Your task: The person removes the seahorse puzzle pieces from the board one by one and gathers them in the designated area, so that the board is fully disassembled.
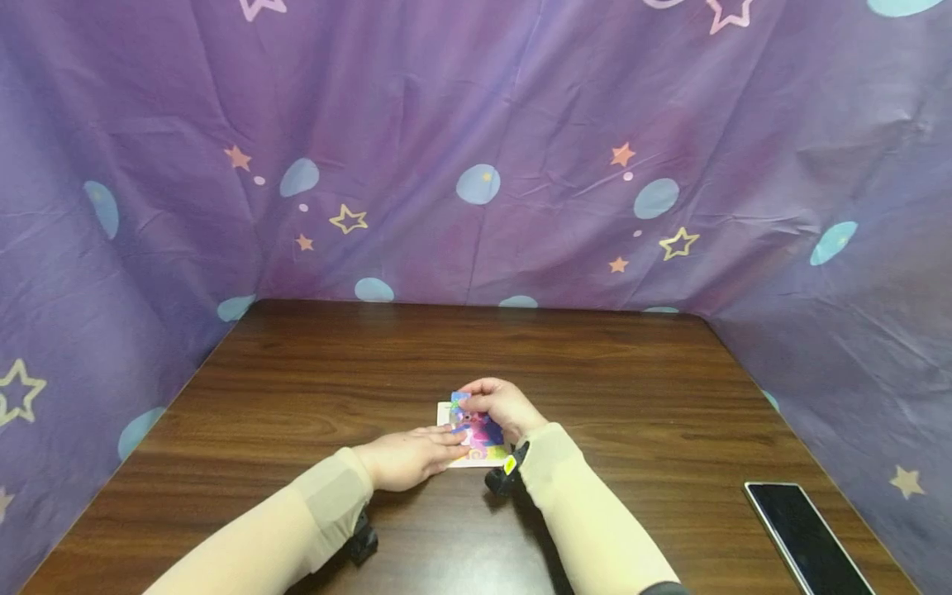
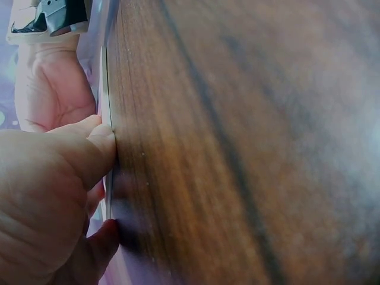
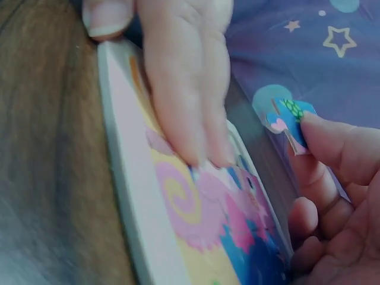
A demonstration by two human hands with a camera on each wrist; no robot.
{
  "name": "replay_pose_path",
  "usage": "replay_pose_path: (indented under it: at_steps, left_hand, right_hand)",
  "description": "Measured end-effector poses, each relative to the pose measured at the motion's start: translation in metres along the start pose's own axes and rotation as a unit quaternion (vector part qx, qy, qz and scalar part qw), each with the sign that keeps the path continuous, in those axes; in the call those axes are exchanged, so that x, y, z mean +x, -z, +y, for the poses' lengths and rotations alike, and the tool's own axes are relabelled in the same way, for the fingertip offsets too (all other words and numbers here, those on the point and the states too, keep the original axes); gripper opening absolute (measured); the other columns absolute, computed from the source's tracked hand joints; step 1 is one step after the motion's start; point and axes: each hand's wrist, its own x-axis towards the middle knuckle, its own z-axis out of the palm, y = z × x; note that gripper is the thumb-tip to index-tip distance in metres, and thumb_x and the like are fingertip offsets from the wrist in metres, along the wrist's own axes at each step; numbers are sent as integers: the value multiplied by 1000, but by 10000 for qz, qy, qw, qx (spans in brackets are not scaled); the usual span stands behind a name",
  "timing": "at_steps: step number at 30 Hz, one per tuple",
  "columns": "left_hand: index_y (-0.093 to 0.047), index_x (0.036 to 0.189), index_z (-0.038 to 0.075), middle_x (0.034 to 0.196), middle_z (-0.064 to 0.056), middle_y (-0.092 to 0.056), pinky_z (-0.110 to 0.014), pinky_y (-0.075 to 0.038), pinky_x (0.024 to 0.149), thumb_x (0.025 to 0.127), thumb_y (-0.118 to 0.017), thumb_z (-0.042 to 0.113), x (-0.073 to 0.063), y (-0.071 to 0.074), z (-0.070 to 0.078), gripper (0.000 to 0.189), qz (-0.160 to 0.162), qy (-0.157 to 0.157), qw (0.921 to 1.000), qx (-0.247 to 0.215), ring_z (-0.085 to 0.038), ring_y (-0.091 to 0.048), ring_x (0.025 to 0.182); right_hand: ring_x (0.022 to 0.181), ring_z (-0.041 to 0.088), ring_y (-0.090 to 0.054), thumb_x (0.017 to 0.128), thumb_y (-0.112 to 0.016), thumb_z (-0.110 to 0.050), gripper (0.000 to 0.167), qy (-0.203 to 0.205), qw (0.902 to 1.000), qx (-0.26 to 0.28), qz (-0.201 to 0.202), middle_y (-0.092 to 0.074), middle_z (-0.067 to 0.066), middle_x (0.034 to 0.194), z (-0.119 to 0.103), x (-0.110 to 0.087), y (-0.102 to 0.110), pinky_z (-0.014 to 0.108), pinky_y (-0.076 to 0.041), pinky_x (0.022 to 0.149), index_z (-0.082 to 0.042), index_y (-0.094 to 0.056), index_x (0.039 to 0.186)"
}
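A small puzzle board [image 1: 444, 413] with a pale border and a colourful picture lies on the table. In the right wrist view its picture shows a pink swirl [image 3: 181, 196] and blue and yellow areas. My left hand [image 1: 407, 457] rests on the board's left side with its fingers straight on the picture, the thumb by the board's edge. Over the far part of the board, my right hand [image 1: 509, 409] pinches a small blue puzzle piece [image 3: 291, 122] with green and pink print between thumb and index finger, raised off the board. The right hand hides part of the picture.
The brown wooden table [image 1: 335, 355] spreads around the board. A phone [image 1: 806, 537] with a dark screen lies at the right front. A purple curtain [image 1: 416, 124] with stars hangs behind the table and along both sides.
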Motion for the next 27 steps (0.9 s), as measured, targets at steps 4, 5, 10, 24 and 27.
replay_pose_path:
  at_steps: [4,5,10,24,27]
  left_hand:
    - [-49,143,15,149,-3,-42,-37,-28,115,102,-46,20,1,2,0,41,-54,-74,9998,152,-23,-34,139]
    - [-48,143,16,150,-3,-41,-37,-27,115,102,-45,20,2,2,0,42,-78,-88,9998,175,-23,-34,139]
    - [-48,143,17,151,-2,-39,-37,-27,116,102,-45,21,3,4,-1,41,-87,-24,10000,36,-24,-34,139]
    - [-47,144,18,153,-1,-36,-36,-25,116,103,-44,22,0,1,1,42,-111,77,9999,-100,-23,-32,140]
    - [-47,144,18,153,-1,-36,-35,-24,116,103,-43,22,1,0,2,42,-105,92,9998,-119,-22,-31,141]
  right_hand:
    - [63,9,-58,81,-70,-3,13,61,9998,78,-157,-65,-1,74,-3,1,10,21,-50,55,-7,-70,93]
    - [65,10,-59,81,-69,-3,13,79,9998,87,-189,-66,-1,75,-4,0,13,22,-51,56,-7,-70,93]
    - [70,12,-61,81,-71,-5,13,208,9995,-104,-198,-68,-1,80,-6,-1,28,23,-51,60,-8,-70,93]
    - [72,11,-55,82,-71,-1,10,308,9953,-807,429,-66,-7,73,-7,1,92,26,-43,69,-4,-69,91]
    - [70,10,-55,82,-71,-1,9,255,9938,-944,535,-65,-8,73,-7,4,110,25,-43,67,-6,-69,89]
